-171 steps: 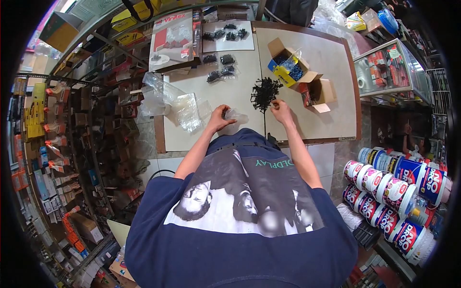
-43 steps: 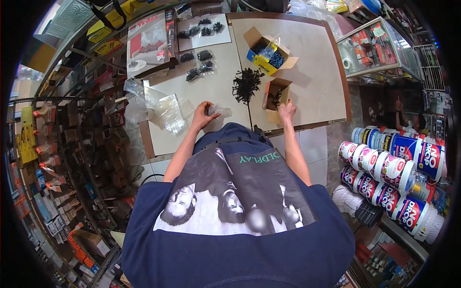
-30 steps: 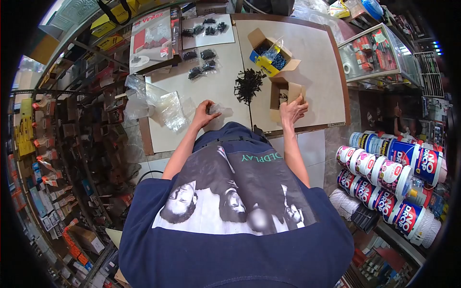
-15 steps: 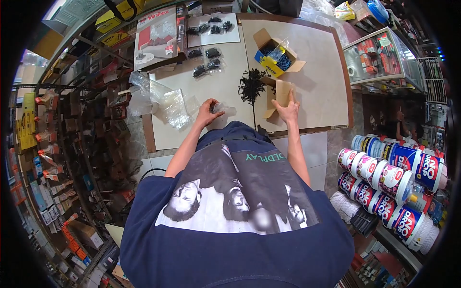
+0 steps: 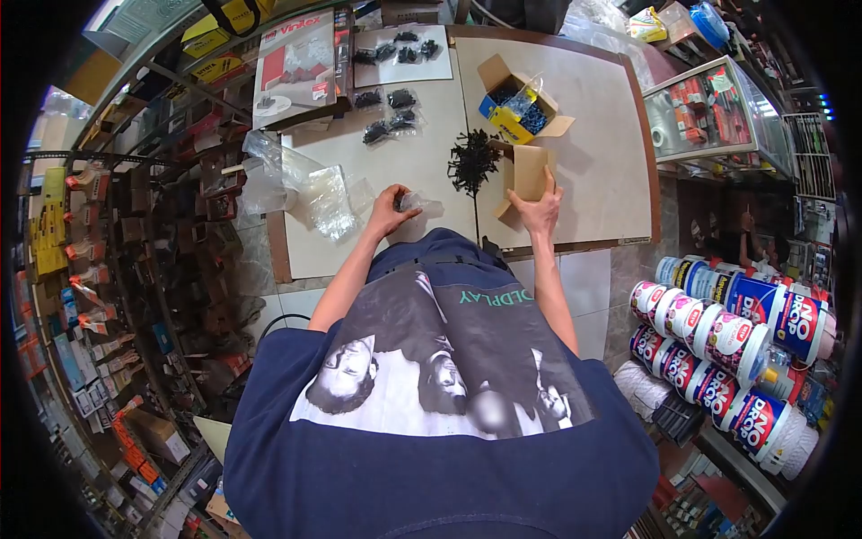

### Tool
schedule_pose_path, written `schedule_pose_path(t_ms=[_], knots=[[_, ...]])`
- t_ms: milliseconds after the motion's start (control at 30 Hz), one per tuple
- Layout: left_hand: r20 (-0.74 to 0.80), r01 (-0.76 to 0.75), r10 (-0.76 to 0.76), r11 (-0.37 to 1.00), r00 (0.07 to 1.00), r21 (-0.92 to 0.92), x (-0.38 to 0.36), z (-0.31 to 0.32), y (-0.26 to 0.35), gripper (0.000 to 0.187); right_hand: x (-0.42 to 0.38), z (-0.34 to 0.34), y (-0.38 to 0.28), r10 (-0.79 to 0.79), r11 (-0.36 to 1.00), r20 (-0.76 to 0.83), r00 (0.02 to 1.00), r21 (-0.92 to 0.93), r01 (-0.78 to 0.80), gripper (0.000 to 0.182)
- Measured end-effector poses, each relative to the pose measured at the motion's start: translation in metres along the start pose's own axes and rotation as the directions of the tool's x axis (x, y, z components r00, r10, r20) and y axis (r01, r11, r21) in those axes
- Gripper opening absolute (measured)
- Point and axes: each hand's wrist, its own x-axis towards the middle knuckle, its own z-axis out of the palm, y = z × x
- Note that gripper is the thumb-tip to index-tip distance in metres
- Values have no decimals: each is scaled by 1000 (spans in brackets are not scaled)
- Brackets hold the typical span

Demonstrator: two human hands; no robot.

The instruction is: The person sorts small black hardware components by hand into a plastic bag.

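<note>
The screws (image 5: 473, 163) are black, the open carton (image 5: 533, 172) plain brown, the shirt (image 5: 440, 476) navy with a black-and-white print.

Box (image 5: 296, 72) w/ "Vinilex", tubs (image 5: 759, 420) w/ "NO DROP", shirt (image 5: 431, 481) w/ "OLDPLAY".

Interior of a hardware shop: stacked paint pails (image 5: 757, 419) labelled "NO DROP" at right; a glass-sided display case (image 5: 705, 112) holding red-packaged goods; at left, tall metal racks (image 5: 112, 260) crowded with small boxes and hanging packets. The worktable (image 5: 593, 117), set among this stock, bears open cartons (image 5: 518, 121) and small clear bags of black pieces (image 5: 401, 99).
</note>
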Motion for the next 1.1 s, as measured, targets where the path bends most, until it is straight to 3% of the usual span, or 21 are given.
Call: schedule_pose_path(t_ms=[133,300,367,1100], knots=[[19,25,-24,997,1000,-76,0,1,-2,40,1,0,-8,-68,998,-11,998,-6,68,92],[-10,-30,30,999,1000,-15,1,0,-1,39,1,5,-7,-142,988,-5,990,-66,142,91],[-10,-25,25,1000,1000,-3,0,-1,5,39,-1,6,-4,-241,964,-22,970,-122,237,91],[-31,36,-39,996,999,-85,0,1,1,42,-9,0,-13,-399,904,-112,910,-218,369,77]])
